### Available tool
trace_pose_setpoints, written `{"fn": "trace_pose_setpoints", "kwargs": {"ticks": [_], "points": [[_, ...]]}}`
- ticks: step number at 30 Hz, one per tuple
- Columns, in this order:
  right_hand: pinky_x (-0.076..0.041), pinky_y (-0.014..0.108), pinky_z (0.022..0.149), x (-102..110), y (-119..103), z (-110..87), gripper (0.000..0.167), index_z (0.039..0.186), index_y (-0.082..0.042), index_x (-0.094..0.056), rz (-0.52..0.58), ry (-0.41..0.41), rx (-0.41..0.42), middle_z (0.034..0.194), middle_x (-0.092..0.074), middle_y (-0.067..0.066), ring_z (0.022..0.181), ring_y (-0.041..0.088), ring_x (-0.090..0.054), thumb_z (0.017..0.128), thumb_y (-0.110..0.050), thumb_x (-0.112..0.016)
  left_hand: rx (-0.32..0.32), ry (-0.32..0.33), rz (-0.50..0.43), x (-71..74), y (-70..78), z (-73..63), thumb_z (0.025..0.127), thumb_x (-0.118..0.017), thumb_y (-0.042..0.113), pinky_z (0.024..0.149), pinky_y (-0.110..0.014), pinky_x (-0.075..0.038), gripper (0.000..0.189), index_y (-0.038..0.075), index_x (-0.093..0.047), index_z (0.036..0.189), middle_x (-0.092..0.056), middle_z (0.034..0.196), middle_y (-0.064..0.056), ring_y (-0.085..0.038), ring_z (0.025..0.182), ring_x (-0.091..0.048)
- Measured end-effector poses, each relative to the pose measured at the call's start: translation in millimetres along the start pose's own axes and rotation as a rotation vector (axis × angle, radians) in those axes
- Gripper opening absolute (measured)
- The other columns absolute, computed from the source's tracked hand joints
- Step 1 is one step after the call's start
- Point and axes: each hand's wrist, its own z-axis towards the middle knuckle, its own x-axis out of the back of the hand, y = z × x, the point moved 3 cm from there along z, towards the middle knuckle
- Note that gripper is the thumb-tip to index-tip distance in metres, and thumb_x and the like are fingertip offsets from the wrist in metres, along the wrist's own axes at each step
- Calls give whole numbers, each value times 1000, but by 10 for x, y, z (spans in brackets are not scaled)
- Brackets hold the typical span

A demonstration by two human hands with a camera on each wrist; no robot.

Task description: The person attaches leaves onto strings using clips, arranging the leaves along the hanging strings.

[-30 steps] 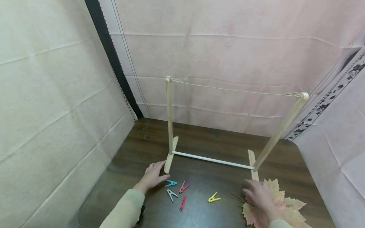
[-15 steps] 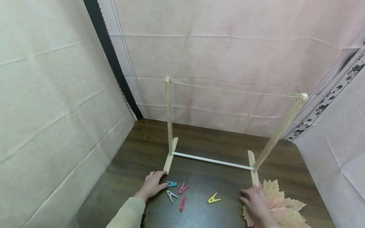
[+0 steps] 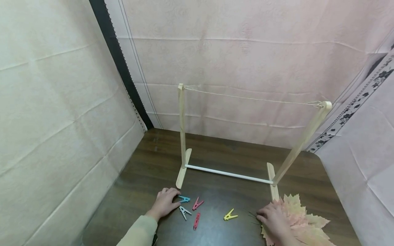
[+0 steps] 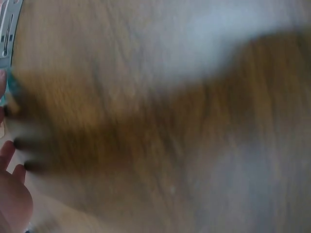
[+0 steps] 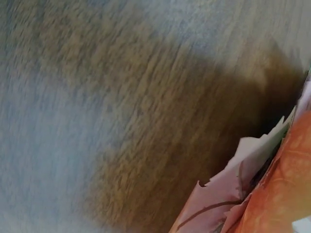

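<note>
My left hand (image 3: 165, 204) is low over the table beside a blue clothespin (image 3: 184, 199), its index fingertip and thumb right at the peg's left end. In the left wrist view, several fingertips (image 4: 7, 151) show at the left edge, near a grey clothespin (image 4: 7, 36). My right hand (image 3: 273, 218) rests over a pile of yellow-pink artificial leaves (image 3: 303, 218), fingers loosely bent near their thin stems (image 3: 253, 218). The right wrist view shows pink and orange leaves (image 5: 218, 204) at its lower right corner; the right fingers are hidden there.
A wooden stand (image 3: 182, 126) with a string (image 3: 246, 98) between its posts and a white rod (image 3: 227, 173) low down stands behind the hands. Pink clothespins (image 3: 197, 221), a light grey clothespin (image 3: 185, 212) and a yellow clothespin (image 3: 230, 215) lie on the brown table (image 3: 215, 201).
My left hand has left the stand's left foot and come down to the blue clothespin. My right hand has drawn back from the right foot onto the leaves.
</note>
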Motion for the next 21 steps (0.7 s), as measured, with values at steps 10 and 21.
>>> {"fn": "trace_pose_setpoints", "kwargs": {"ticks": [10, 21], "points": [[-36, 48, 80, -6, 10, 46, 10, 72, -19, -66, -2, -62, -28, 78, -56, -8, 84, 20, -52, 78, -17, -74, -2, 23, 17, 90, -31, 58, 80, -74, 29, 80, -42, -38, 26, 17, -66, 101, -61, 104, 4, -20, 95, -48], [-38, 49, 74, 210, 41, 187, 8, 75, -17, -66, 0, 67, -10, 80, -62, -1, 82, 28, -56, 80, -12, -72, 78, 92, -129, 274, 19, 174, 82, -72, 23, 87, -44, -41, 26, 13, -64, 105, -62, 104, -1, -23, 100, -51]]}}
